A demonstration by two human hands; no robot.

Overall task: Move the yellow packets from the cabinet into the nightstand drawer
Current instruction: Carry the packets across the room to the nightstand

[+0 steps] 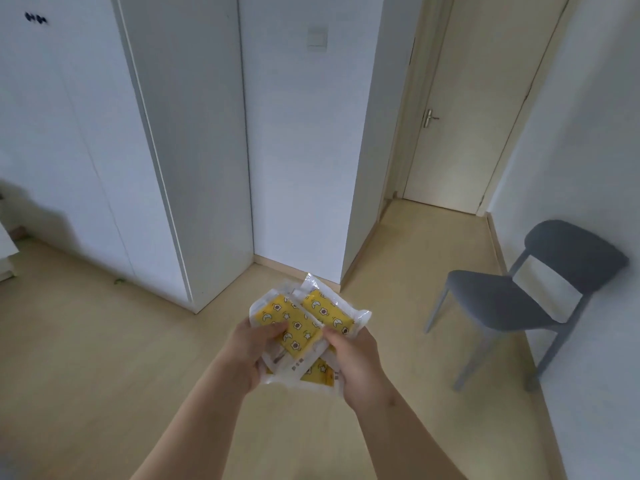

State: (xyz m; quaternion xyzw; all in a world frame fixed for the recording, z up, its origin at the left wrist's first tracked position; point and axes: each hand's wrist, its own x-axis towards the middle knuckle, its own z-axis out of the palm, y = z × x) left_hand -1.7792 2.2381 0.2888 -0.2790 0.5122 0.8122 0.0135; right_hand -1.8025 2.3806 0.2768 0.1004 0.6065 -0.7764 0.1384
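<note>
Above pale wood floor [104, 375]: both hands, left [247, 355] and right [356, 362], grip yellow packets [294, 327]; grey chair [526, 299] right.

Left hand [247, 351], right hand [356, 362] extended forward, fingers gripping yellow packets [298, 326].

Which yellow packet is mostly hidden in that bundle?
The lowest packet: only a yellow strip shows beneath the two upper packets, whose patterned faces are plainly visible.

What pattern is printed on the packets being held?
Yellow packets with small moons, stars and flower shapes, in clear wrappers; seen in the head view.
</note>
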